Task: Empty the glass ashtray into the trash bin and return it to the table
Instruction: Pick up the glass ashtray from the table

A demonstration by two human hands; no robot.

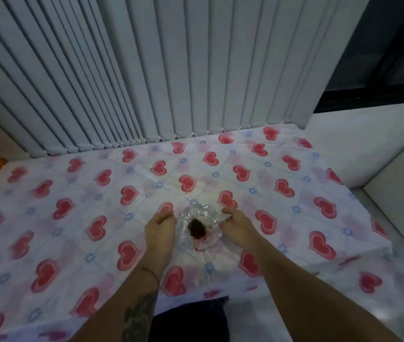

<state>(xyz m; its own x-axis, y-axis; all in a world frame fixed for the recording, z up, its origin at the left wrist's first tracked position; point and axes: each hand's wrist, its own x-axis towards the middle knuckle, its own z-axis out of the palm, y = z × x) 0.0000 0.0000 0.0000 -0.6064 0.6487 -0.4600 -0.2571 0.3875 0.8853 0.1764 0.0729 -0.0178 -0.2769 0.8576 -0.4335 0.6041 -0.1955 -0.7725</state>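
Observation:
The glass ashtray (199, 228) rests on the table (77, 218), near its front edge. It is clear cut glass with a dark clump of ash and butts in its middle. My left hand (160, 227) is against the ashtray's left rim, fingers loosely curled. My right hand (236, 225) is at the right rim, also curled, with the thumb pointing at the glass. Neither hand wraps around the ashtray, which still sits flat on the cloth. No trash bin is in view.
A white tablecloth with red hearts covers the table and hangs over its front edge. Grey vertical blinds (171, 70) hang right behind the table. A white ledge (369, 144) and a pale floor lie to the right. My dark-clothed legs (191, 322) are below the table edge.

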